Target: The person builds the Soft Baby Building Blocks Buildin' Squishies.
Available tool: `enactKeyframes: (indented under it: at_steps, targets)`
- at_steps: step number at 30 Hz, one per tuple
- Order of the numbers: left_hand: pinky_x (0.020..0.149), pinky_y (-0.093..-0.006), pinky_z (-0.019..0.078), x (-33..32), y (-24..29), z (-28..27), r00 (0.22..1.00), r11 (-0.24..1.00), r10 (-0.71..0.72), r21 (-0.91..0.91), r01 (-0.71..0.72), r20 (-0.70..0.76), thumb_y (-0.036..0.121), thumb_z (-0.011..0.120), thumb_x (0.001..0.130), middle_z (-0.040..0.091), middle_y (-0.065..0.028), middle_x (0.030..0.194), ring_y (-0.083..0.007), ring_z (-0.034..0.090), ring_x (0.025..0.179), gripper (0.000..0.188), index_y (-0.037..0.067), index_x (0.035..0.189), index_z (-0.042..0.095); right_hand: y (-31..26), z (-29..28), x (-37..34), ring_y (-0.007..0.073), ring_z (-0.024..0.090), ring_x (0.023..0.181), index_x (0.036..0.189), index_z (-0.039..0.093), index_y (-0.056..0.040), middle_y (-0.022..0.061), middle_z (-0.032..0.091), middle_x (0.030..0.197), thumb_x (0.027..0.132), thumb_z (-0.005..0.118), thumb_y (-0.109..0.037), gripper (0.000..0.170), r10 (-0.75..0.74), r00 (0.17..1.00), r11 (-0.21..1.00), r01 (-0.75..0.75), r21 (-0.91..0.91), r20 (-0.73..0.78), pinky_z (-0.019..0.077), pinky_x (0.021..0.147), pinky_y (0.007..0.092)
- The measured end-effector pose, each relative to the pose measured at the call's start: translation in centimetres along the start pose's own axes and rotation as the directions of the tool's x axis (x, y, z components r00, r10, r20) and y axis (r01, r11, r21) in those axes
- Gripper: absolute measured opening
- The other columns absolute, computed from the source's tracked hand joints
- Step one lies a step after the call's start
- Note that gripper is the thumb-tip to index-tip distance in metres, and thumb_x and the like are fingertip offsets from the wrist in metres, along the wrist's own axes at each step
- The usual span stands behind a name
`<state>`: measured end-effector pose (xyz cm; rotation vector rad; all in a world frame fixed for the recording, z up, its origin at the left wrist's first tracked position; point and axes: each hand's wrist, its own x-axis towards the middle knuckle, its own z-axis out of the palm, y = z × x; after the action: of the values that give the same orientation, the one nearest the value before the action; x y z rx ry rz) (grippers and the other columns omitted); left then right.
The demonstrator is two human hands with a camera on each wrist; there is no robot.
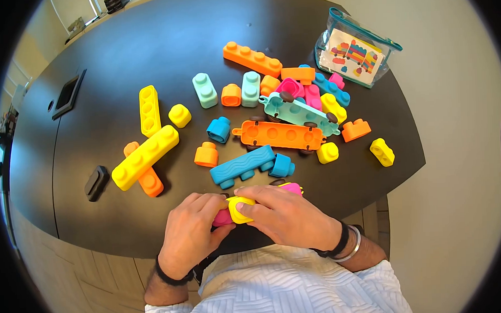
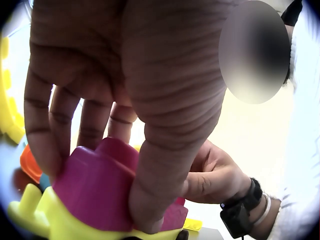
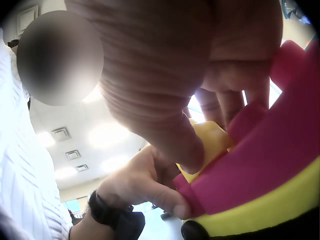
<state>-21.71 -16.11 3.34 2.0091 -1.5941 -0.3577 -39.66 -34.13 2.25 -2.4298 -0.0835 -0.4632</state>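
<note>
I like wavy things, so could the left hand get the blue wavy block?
Probably yes. The blue wavy block lies close, with nothing on top. But the left hand would have to let go of the pink block.

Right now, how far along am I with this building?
Partway, I'd say. Done: a pink part sits on a yellow wheeled base. In hand: your left hand grips pink, while your right hand pinches a yellow block against it; I can't tell if it's seated. Probably left: the loose blocks, like the long blue one, and the upside-down orange base.
</note>
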Motion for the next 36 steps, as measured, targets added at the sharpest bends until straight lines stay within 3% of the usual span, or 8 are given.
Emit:
enactKeyframes:
  at_steps: [4,9,13,18,24,27,33,36]
  targets:
    - [0.086,-0.0470,0.0603,0.0,0.0,-0.1,1.000,1.000,-0.009,0.007,0.009,0.010,0.013,0.098,0.076,0.078,-0.0071,0.115,-0.0346,0.073,0.103,0.047,0.010,0.116,0.073,0.1,0.3,-0.4,0.0434,0.072,0.129,0.138,0.066,-0.0056,0.0260,0.068,0.147,0.107,0.070,-0.009,0.031,0.011,1.000,1.000,-0.011,-0.017,-0.008,0.0620,0.107,0.0520]
    - [0.085,-0.0477,0.0599,-0.1,0.0,0.0,1.000,1.000,-0.006,0.011,0.006,0.006,0.013,0.098,0.076,0.077,-0.0072,0.113,-0.0348,0.072,0.102,0.048,0.010,0.117,0.073,-0.7,-1.7,-0.4,0.0400,0.070,0.137,0.139,0.073,-0.0124,0.0177,0.069,0.153,0.097,0.087,-0.023,0.046,0.005,0.999,0.990,0.002,-0.143,0.049,0.0596,0.111,0.0508]
    - [0.085,-0.0477,0.0598,-0.1,0.2,-0.2,1.000,1.000,-0.014,0.013,0.014,0.006,0.014,0.098,0.076,0.077,-0.0071,0.112,-0.0349,0.072,0.102,0.048,0.010,0.117,0.072,0.0,-4.3,-0.7,0.0388,0.066,0.138,0.142,0.071,-0.0120,0.0144,0.071,0.147,0.096,0.086,-0.027,0.050,0.002,0.998,0.984,0.008,-0.178,0.059,0.0562,0.114,0.0507]
    - [0.090,-0.0474,0.0620,-0.1,-0.2,-0.5,1.000,1.000,-0.018,-0.005,0.018,0.010,0.018,0.102,0.073,0.082,-0.0090,0.120,-0.0376,0.075,0.106,0.051,0.007,0.115,0.073,1.3,-7.3,-1.7,0.0357,0.070,0.127,0.130,0.077,-0.0063,0.0131,0.074,0.131,0.093,0.088,-0.022,0.042,0.078,0.992,0.956,-0.102,-0.273,-0.099,0.0583,0.108,0.0501]
    - [0.091,-0.0437,0.0632,0.2,-1.6,-2.5,0.996,0.994,0.076,-0.083,-0.072,0.038,0.029,0.103,0.077,0.082,-0.0141,0.127,-0.0374,0.077,0.112,0.065,0.006,0.131,0.075,2.0,-9.4,-3.1,0.0338,0.076,0.112,0.113,0.081,-0.0051,0.0107,0.080,0.121,0.090,0.093,-0.016,0.028,0.085,0.965,0.944,-0.158,-0.291,-0.248,0.0628,0.096,0.0458]
    - [0.090,-0.0412,0.0633,1.1,-2.3,-4.4,0.993,0.989,0.100,-0.100,-0.105,-0.056,0.028,0.103,0.079,0.081,-0.0143,0.130,-0.0346,0.078,0.110,0.067,0.005,0.135,0.075,1.7,-10.6,-3.9,0.0322,0.078,0.108,0.108,0.081,-0.0045,0.0097,0.080,0.116,0.088,0.094,-0.015,0.026,0.078,0.945,0.945,-0.171,-0.278,-0.317,0.0635,0.092,0.0434]
    - [0.086,-0.0377,0.0622,8.8,-2.3,-7.9,0.959,0.968,0.247,0.074,-0.239,-0.137,0.007,0.088,0.095,0.083,-0.0120,0.121,-0.0323,0.077,0.100,0.036,0.003,0.128,0.076,1.7,-11.6,-5.6,0.0296,0.078,0.091,0.101,0.080,-0.0053,0.0068,0.081,0.098,0.087,0.093,-0.010,0.020,-0.032,0.860,0.954,-0.125,-0.271,-0.509,0.0629,0.082,0.0405]
    - [0.088,-0.0400,0.0638,14.2,-4.4,-7.3,0.975,0.964,0.216,0.170,-0.206,-0.045,0.005,0.082,0.098,0.081,-0.0126,0.122,-0.0327,0.077,0.101,0.032,0.003,0.129,0.076,1.9,-11.7,-6.9,0.0281,0.077,0.088,0.100,0.079,-0.0061,0.0067,0.081,0.099,0.087,0.093,-0.009,0.020,-0.055,0.842,0.956,-0.111,-0.273,-0.536,0.0616,0.079,0.0390]
